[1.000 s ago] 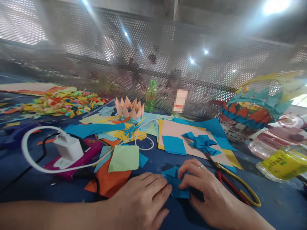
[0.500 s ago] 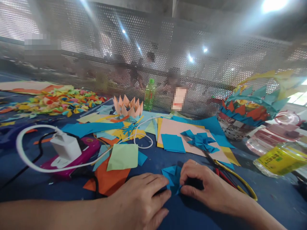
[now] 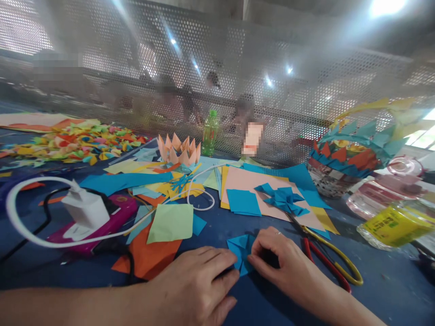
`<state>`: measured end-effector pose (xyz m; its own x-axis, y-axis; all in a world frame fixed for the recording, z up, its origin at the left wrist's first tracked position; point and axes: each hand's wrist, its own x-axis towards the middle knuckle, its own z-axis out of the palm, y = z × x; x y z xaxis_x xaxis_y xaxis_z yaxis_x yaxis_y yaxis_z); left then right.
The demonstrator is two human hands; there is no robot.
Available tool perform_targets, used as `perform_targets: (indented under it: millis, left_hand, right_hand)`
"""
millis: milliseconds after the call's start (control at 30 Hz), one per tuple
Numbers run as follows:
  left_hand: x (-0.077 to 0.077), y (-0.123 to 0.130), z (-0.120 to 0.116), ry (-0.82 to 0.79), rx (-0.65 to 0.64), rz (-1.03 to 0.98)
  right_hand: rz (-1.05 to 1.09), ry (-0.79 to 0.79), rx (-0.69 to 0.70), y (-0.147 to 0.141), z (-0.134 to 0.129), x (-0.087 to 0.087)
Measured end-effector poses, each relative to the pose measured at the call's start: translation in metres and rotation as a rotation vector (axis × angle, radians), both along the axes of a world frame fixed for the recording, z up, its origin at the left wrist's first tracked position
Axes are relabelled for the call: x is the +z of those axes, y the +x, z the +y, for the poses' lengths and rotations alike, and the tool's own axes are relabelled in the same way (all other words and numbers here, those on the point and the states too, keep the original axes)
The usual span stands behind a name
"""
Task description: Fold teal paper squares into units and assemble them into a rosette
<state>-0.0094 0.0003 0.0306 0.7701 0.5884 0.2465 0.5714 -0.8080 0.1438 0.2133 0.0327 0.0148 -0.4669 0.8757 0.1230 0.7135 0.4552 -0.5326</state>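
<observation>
A small blue square of paper (image 3: 240, 246) with creased, folded flaps lies on the dark blue table between my hands. My left hand (image 3: 204, 278) holds its left edge, with the index and middle fingertips against the paper. On the other side, my right hand (image 3: 280, 253) pinches the right edge between thumb and curled fingers. Part of the paper is hidden beneath the fingertips. Just beyond it are a stack of blue squares (image 3: 244, 202) and several folded blue pieces (image 3: 285, 200), both on pink sheets (image 3: 234, 176). Scissors (image 3: 353, 269) with red and yellow handles lie right of my right hand.
At left, a magenta power strip (image 3: 124, 210) carries a white charger (image 3: 84, 210) and cables. Pale green paper (image 3: 171, 222) overlaps orange paper (image 3: 154, 258). Behind stand a peach paper crown (image 3: 180, 156) and a green bottle (image 3: 210, 133). A paper basket (image 3: 331, 179) and clear bottles (image 3: 396, 226) are at right.
My right thumb and fingers have shifted slightly left over the paper's right edge, and the flap there lies flatter. My left hand keeps its hold. The whole view has shifted slightly.
</observation>
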Motion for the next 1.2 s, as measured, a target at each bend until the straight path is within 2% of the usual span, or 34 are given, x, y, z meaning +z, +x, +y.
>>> perform_targets:
  millis: [633, 933, 1200]
  left_hand:
    - [-0.005, -0.002, -0.001, 0.037, -0.032, -0.023]
    - [0.003, -0.005, -0.001, -0.062, -0.079, 0.023]
    - [0.007, -0.006, 0.006, -0.054, -0.120, 0.006]
  right_hand:
    - [-0.033, 0.082, 0.050, 0.000, -0.001, -0.006]
    - [-0.058, 0.087, 0.052, 0.000, -0.003, -0.005]
    - [-0.053, 0.076, 0.038, -0.001, -0.004, -0.004]
